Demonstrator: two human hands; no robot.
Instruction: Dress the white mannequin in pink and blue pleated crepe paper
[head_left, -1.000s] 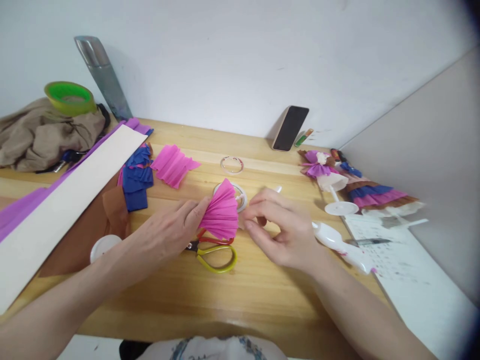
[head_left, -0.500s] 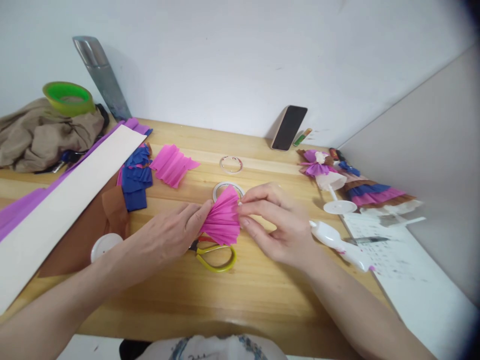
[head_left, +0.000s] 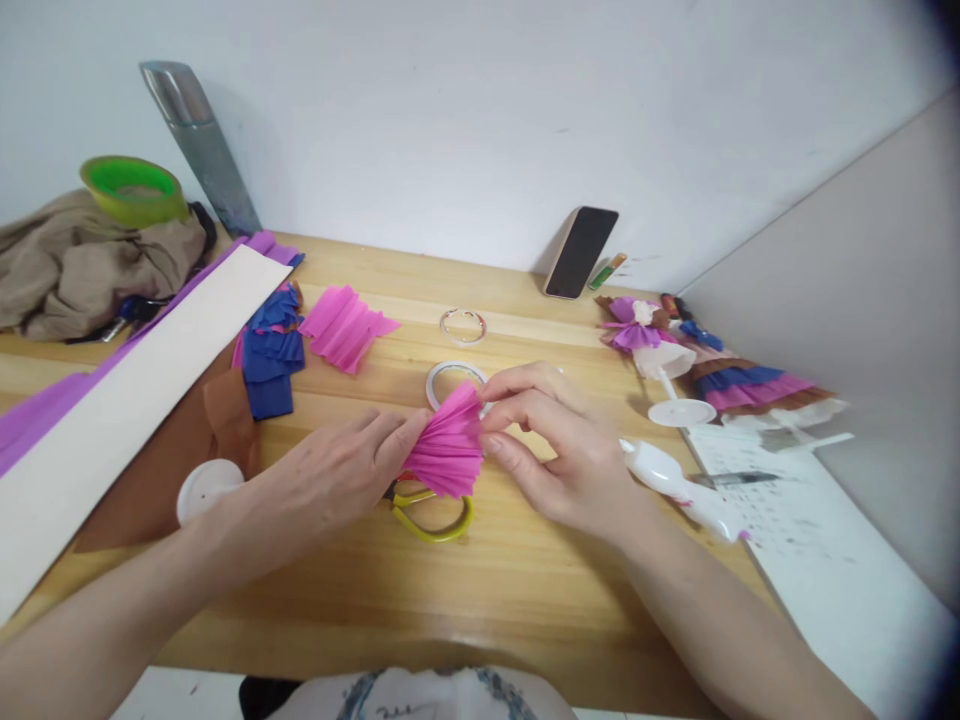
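1. The left hand (head_left: 352, 470) is holding a pink pleated paper fan (head_left: 450, 445) by its gathered side, the thumb pressing along the top and the folds spreading toward the right hand.
2. The right hand (head_left: 562, 455) is bringing thumb and fingertips close together at the fan's spread edge; the gap is narrow, but the fingers are hiding the contact, so I cannot tell whether they are closing on the paper.
3. The fan is sitting between the two hands, over the middle of the wooden table (head_left: 487, 620), partly covering a pair of scissors (head_left: 435, 538) whose yellow handle loop is showing below it.
4. Just behind the fan, a white ring (head_left: 430, 385) is lying on the wood; a thinner ring (head_left: 443, 326) is lying farther back.
5. Left of the rings, a loose pink paper piece (head_left: 345, 328) is lying near blue paper strips (head_left: 270, 365).
6. A long white strip (head_left: 142, 420) is lying slantwise over brown paper (head_left: 169, 470) and purple paper (head_left: 45, 420); a white disc (head_left: 210, 487) is showing beside the left forearm.
7. To the right of the right hand, a white tool with a pink tip (head_left: 682, 485) is resting beside a written sheet (head_left: 810, 540).
8. Behind these, a ruffled paper figure (head_left: 637, 330) is lying on the table, and a phone (head_left: 581, 252) is leaning against the wall (head_left: 450, 130).
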